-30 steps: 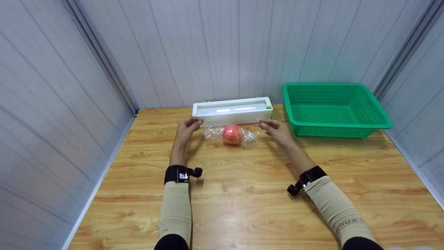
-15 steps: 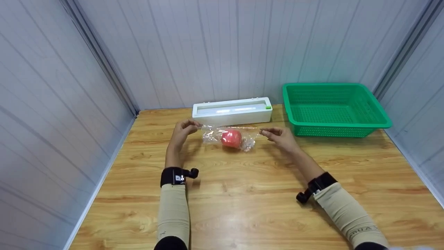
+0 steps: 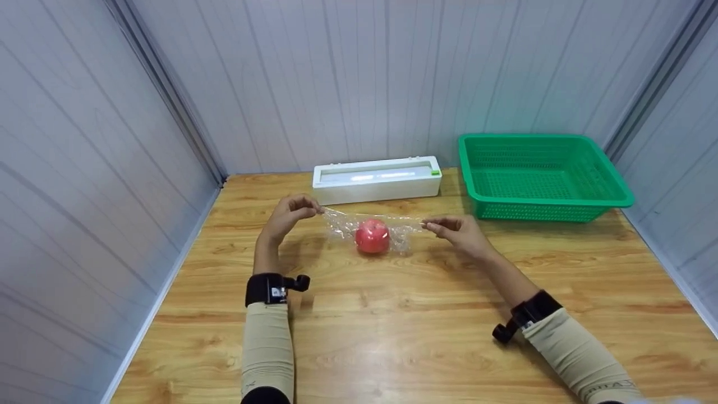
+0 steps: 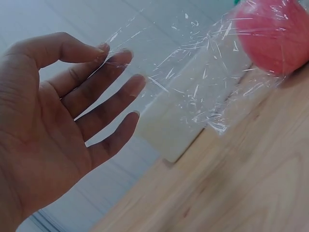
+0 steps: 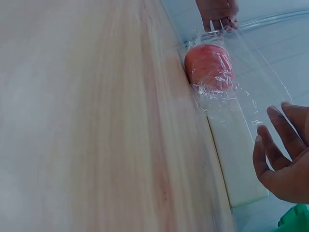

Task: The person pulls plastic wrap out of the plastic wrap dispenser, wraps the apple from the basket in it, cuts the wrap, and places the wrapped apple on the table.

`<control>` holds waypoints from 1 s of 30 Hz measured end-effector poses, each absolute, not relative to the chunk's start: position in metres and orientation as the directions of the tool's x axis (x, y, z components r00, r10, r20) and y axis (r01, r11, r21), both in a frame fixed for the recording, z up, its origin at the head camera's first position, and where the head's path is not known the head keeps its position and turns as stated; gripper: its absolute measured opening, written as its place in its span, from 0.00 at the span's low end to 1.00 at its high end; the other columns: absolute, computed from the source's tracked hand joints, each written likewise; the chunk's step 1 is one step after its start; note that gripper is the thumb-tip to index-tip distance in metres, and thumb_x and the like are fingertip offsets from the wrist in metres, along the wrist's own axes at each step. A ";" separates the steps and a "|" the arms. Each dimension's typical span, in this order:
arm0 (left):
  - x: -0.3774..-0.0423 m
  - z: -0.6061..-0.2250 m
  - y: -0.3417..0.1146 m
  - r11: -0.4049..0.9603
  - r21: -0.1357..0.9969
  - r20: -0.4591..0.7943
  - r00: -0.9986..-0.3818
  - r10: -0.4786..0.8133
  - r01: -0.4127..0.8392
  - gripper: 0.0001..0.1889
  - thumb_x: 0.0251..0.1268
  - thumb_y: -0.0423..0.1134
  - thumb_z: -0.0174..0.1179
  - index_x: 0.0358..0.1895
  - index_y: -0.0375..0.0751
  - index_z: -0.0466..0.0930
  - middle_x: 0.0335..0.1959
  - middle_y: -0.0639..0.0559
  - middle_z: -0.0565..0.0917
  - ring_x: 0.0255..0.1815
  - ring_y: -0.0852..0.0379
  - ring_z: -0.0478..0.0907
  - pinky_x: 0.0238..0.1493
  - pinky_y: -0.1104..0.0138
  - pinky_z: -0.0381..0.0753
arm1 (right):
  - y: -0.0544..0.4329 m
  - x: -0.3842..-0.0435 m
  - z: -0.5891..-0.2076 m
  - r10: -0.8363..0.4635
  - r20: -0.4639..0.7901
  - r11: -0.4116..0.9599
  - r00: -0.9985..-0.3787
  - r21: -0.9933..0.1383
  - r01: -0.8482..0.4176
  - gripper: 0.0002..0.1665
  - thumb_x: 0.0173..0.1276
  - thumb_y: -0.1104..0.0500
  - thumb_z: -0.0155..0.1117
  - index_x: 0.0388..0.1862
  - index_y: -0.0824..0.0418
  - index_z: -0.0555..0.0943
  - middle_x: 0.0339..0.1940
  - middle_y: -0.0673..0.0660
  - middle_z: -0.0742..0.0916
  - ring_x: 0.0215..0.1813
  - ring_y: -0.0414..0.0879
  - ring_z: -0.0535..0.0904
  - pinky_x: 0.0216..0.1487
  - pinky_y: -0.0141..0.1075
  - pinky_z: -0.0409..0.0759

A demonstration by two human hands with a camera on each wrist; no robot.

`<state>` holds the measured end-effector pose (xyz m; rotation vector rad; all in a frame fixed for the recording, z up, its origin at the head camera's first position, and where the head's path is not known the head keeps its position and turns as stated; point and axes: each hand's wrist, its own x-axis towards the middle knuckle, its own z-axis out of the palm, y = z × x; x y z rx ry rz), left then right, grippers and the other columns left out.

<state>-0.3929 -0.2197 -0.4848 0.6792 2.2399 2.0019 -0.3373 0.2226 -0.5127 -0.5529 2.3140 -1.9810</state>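
Note:
A round red fruit, apple-like (image 3: 372, 236), sits on the wooden table with clear plastic wrap (image 3: 341, 223) around it. My left hand (image 3: 289, 217) pinches one corner of the wrap between thumb and index finger; in the left wrist view the other fingers of that hand (image 4: 63, 111) are spread and loose. On the other side my right hand (image 3: 460, 233) pinches the opposite corner. The film's far edge is stretched taut between both hands, raised behind the fruit. In the right wrist view the wrapped fruit (image 5: 208, 67) has crumpled film bunched at its near side.
Behind the fruit stands a long white wrap dispenser (image 3: 377, 191) with a green slider (image 3: 435, 173), against the back wall. A green plastic basket (image 3: 552, 201) is at the back right. Panel walls (image 3: 84, 196) enclose the table on the left, back and right.
Both hands have drawn back toward the person and slightly apart, pulling the film away from the dispenser. The fruit has shifted a little nearer and rolled.

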 end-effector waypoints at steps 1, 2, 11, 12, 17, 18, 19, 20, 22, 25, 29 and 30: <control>-0.392 -0.483 -0.221 0.061 0.956 0.244 -0.896 0.371 0.286 0.10 0.74 0.27 0.60 0.48 0.19 0.80 0.43 0.44 0.89 0.52 0.42 0.85 0.65 0.52 0.80 | 0.223 -0.336 -0.513 -0.301 0.194 0.115 -0.934 -0.964 -0.238 0.17 0.79 0.61 0.65 0.58 0.73 0.86 0.55 0.66 0.90 0.58 0.52 0.87 0.58 0.36 0.85; -0.390 -0.482 -0.222 0.060 0.954 0.249 -0.891 0.380 0.293 0.10 0.75 0.28 0.61 0.49 0.19 0.80 0.43 0.43 0.89 0.51 0.44 0.85 0.64 0.52 0.81 | 0.223 -0.336 -0.513 -0.305 0.193 0.113 -0.933 -0.965 -0.237 0.17 0.79 0.61 0.66 0.58 0.73 0.86 0.55 0.67 0.90 0.59 0.54 0.86 0.59 0.38 0.85; -0.377 -0.470 -0.229 0.107 0.947 0.218 -0.851 0.478 0.303 0.11 0.75 0.29 0.64 0.49 0.20 0.83 0.47 0.36 0.88 0.49 0.51 0.87 0.59 0.58 0.85 | 0.227 -0.325 -0.514 -0.345 0.193 0.109 -0.918 -0.964 -0.244 0.16 0.77 0.62 0.68 0.57 0.72 0.87 0.57 0.67 0.89 0.57 0.44 0.87 0.59 0.33 0.85; -0.376 -0.469 -0.230 0.129 0.944 0.208 -0.851 0.483 0.304 0.11 0.75 0.30 0.64 0.49 0.21 0.84 0.47 0.35 0.88 0.49 0.51 0.87 0.59 0.58 0.85 | 0.227 -0.324 -0.514 -0.353 0.192 0.108 -0.916 -0.964 -0.244 0.16 0.77 0.63 0.68 0.57 0.72 0.87 0.57 0.67 0.89 0.58 0.44 0.87 0.59 0.33 0.85; -0.371 -0.465 -0.236 0.233 0.920 0.157 -0.841 0.518 0.315 0.10 0.74 0.32 0.67 0.49 0.26 0.87 0.48 0.34 0.89 0.48 0.52 0.88 0.58 0.61 0.86 | 0.227 -0.317 -0.515 -0.389 0.172 0.148 -0.905 -0.958 -0.246 0.15 0.76 0.63 0.69 0.56 0.70 0.88 0.56 0.66 0.90 0.49 0.40 0.88 0.49 0.29 0.86; -0.370 -0.465 -0.237 0.251 0.915 0.145 -0.839 0.524 0.315 0.10 0.73 0.32 0.67 0.48 0.26 0.88 0.47 0.34 0.89 0.48 0.52 0.88 0.57 0.62 0.86 | 0.227 -0.316 -0.516 -0.398 0.162 0.165 -0.903 -0.956 -0.244 0.14 0.76 0.63 0.70 0.55 0.69 0.89 0.56 0.66 0.90 0.42 0.39 0.87 0.42 0.27 0.85; -0.369 -0.464 -0.238 0.268 0.910 0.133 -0.836 0.532 0.315 0.09 0.73 0.31 0.67 0.48 0.26 0.88 0.48 0.33 0.89 0.48 0.52 0.88 0.56 0.63 0.87 | 0.227 -0.314 -0.516 -0.405 0.149 0.185 -0.902 -0.953 -0.240 0.14 0.75 0.62 0.71 0.55 0.68 0.89 0.56 0.66 0.90 0.35 0.38 0.84 0.36 0.25 0.82; -0.368 -0.464 -0.239 0.288 0.903 0.122 -0.835 0.537 0.318 0.09 0.73 0.31 0.67 0.48 0.27 0.88 0.48 0.33 0.89 0.48 0.52 0.88 0.54 0.64 0.87 | 0.226 -0.313 -0.516 -0.408 0.136 0.215 -0.903 -0.947 -0.240 0.13 0.75 0.61 0.71 0.54 0.67 0.90 0.55 0.66 0.90 0.29 0.37 0.80 0.30 0.24 0.77; -0.368 -0.464 -0.240 0.331 0.886 0.104 -0.835 0.541 0.324 0.08 0.72 0.30 0.67 0.46 0.28 0.89 0.48 0.35 0.90 0.48 0.51 0.88 0.52 0.66 0.86 | 0.225 -0.311 -0.517 -0.421 0.123 0.277 -0.899 -0.926 -0.257 0.12 0.74 0.61 0.72 0.52 0.64 0.91 0.55 0.64 0.91 0.28 0.38 0.77 0.27 0.25 0.72; -0.368 -0.464 -0.241 0.397 0.856 0.080 -0.842 0.533 0.332 0.06 0.70 0.30 0.68 0.44 0.31 0.91 0.48 0.37 0.91 0.50 0.48 0.88 0.51 0.67 0.85 | 0.223 -0.310 -0.517 -0.446 0.133 0.358 -0.885 -0.880 -0.312 0.10 0.74 0.60 0.72 0.50 0.58 0.93 0.54 0.58 0.91 0.39 0.42 0.85 0.34 0.27 0.80; -0.367 -0.465 -0.239 0.473 0.822 0.031 -0.856 0.516 0.315 0.04 0.68 0.31 0.70 0.42 0.35 0.93 0.47 0.43 0.92 0.53 0.45 0.87 0.55 0.64 0.84 | 0.221 -0.310 -0.518 -0.496 0.156 0.414 -0.854 -0.822 -0.390 0.10 0.74 0.63 0.71 0.49 0.54 0.94 0.54 0.53 0.92 0.58 0.49 0.87 0.49 0.34 0.86; -0.367 -0.465 -0.238 0.489 0.815 0.020 -0.858 0.513 0.311 0.04 0.68 0.31 0.71 0.42 0.35 0.93 0.47 0.43 0.92 0.54 0.45 0.87 0.56 0.63 0.84 | 0.221 -0.310 -0.518 -0.510 0.158 0.422 -0.845 -0.811 -0.406 0.11 0.74 0.64 0.71 0.50 0.54 0.94 0.54 0.52 0.92 0.58 0.50 0.87 0.51 0.34 0.86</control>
